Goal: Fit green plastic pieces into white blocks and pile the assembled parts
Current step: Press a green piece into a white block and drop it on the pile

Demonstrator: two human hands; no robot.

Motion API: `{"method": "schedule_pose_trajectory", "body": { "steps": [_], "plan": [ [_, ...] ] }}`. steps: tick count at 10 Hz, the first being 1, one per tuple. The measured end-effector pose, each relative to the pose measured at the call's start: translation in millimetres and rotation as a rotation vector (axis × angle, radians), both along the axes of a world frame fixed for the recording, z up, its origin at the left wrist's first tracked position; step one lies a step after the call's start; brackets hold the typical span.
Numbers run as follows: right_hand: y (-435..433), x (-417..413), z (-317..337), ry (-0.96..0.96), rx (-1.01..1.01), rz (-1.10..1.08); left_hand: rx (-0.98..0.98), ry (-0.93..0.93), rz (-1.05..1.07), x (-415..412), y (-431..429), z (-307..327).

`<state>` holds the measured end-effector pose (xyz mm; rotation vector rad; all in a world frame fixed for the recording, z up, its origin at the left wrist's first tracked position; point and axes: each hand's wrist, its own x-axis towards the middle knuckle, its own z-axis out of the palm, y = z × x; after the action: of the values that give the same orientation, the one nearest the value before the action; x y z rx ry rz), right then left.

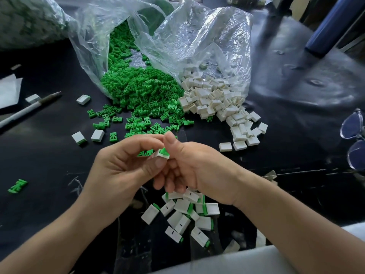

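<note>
Two bare hands are meeting above the middle of a dark table (49, 155). The left hand (122, 167) is curling its fingers inward, its thumb and forefinger pinching a small white block (158, 154). The right hand (199, 171) is gripping the same block from the other side: its thumb is arching over the top, just above the green piece (164, 150) sitting in the block's open end, while its other fingers are folding beneath. A few loose green bits (145, 153) are showing just left of the block – whether the left hand is holding them cannot be told. Below the right wrist, a pile of assembled parts (185, 212) is lying near the table's front edge. Farther back, a heap of green pieces (142, 89) and a heap of white blocks (215, 99) are spilling from clear plastic bags (197, 40) – side by side and touching. A pen (29, 109) is lying at the left and a pair of glasses (355, 139) at the right edge.
</note>
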<state>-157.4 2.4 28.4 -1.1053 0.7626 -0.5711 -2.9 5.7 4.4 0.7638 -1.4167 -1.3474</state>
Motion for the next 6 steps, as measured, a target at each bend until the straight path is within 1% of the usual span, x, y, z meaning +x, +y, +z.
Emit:
{"method": "schedule_pose_trajectory", "body": {
  "steps": [2, 3, 4, 5, 6],
  "plan": [
    [4.7, 1.7, 2.6, 0.172, -0.135, -0.021, -0.086, 0.053, 0.011, -4.9, 3.0, 1.0],
    [5.6, 2.0, 1.9, 0.236, -0.199, -0.021, -0.052, 0.052, 0.025, -3.1, 3.5, -1.1],
    [6.1, 1.8, 1.2, 0.302, -0.283, -0.027, 0.010, -0.092, 0.058, 0.1, 2.8, -2.6],
    [5.8, 1.6, -1.7, 0.323, -0.297, -0.025, -0.018, -0.144, 0.070, 1.2, 2.4, -2.6],
    [4.4, 1.5, -5.9, 0.349, -0.320, -0.020, -0.042, -0.146, 0.059, 2.8, 0.8, -4.0]
  ]
}}
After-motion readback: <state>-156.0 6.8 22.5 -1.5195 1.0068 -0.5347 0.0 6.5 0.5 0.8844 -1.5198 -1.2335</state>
